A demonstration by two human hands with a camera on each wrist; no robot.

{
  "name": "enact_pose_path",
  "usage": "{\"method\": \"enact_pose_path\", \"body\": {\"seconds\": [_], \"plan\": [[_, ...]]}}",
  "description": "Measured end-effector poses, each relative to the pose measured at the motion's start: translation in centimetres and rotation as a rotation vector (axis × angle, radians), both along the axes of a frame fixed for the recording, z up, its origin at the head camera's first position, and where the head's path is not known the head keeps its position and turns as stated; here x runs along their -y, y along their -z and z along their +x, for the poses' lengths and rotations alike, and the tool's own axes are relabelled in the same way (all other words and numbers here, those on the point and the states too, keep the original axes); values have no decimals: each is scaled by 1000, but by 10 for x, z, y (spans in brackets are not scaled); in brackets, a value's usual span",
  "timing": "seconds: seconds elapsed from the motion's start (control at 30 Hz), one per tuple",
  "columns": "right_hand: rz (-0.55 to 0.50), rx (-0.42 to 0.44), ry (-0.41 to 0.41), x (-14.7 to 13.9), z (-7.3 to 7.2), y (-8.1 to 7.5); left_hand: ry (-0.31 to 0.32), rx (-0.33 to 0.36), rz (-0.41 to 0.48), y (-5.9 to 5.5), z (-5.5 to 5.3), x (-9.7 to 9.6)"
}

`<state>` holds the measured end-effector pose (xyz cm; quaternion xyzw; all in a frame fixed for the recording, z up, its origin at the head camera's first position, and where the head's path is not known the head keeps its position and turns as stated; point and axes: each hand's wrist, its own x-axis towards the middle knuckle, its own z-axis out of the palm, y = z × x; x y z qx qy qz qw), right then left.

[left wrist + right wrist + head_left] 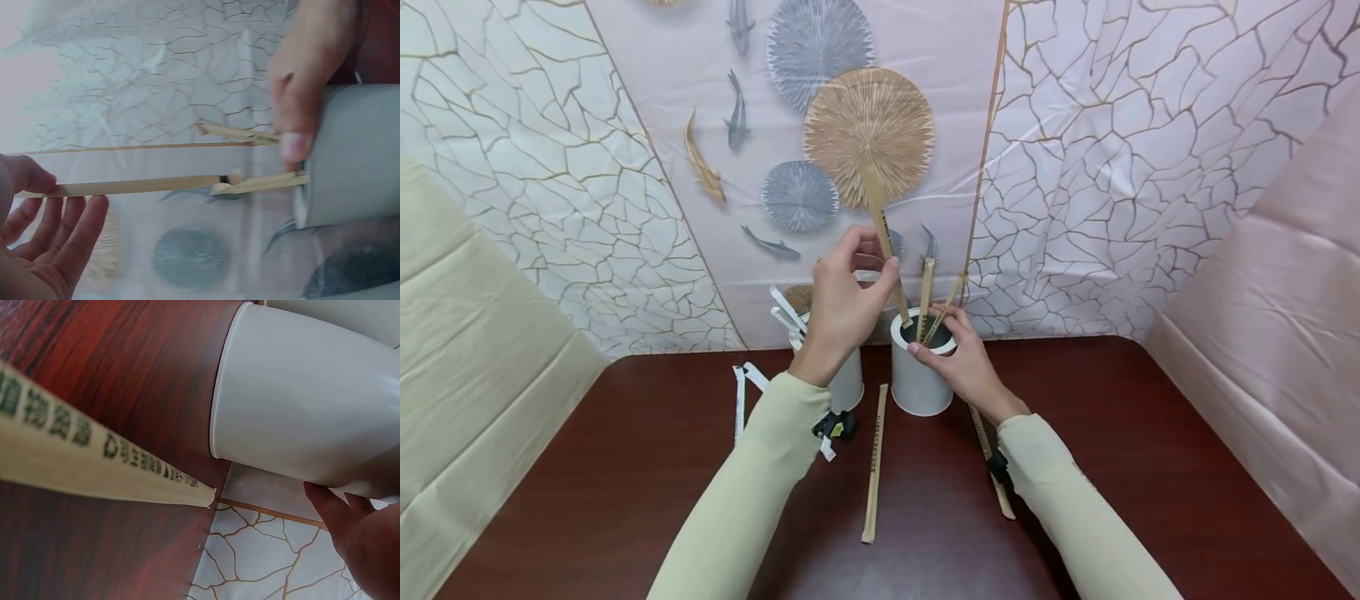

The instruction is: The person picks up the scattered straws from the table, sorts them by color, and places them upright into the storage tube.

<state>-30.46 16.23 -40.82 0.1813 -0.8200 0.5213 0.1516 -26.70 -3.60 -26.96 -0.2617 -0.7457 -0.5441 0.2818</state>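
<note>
1. Left hand (847, 292) pinches a brown wrapped straw (883, 229) above a white cup (922, 385) holding two more straws (927, 292).
2. Right hand (967, 358) grips that cup, upright on the reddish surface (1112, 392).

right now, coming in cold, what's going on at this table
A person's left hand pinches a brown stick over a white container, its lower end not yet inside, while the right hand grips that container. Two brown sticks stand in it; two loose brown sticks lie on the table. White sticks stand in the other container; loose white ones lie to its left.
</note>
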Motion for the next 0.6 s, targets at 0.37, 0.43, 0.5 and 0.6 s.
{"method": "enact_pose_path", "body": {"seconds": [0.37,0.43,0.5,0.6], "plan": [[4,-15,6,1,-1,1,-135,291,-274,51,-21,-6],[8,-19,5,1,-1,0,-150,343,-320,56,-18,-2],[11,-19,2,0,-1,0,-161,404,-368,59,-13,2],[17,-16,9,-4,-1,0,-144,484,-430,63,-1,8]]}}
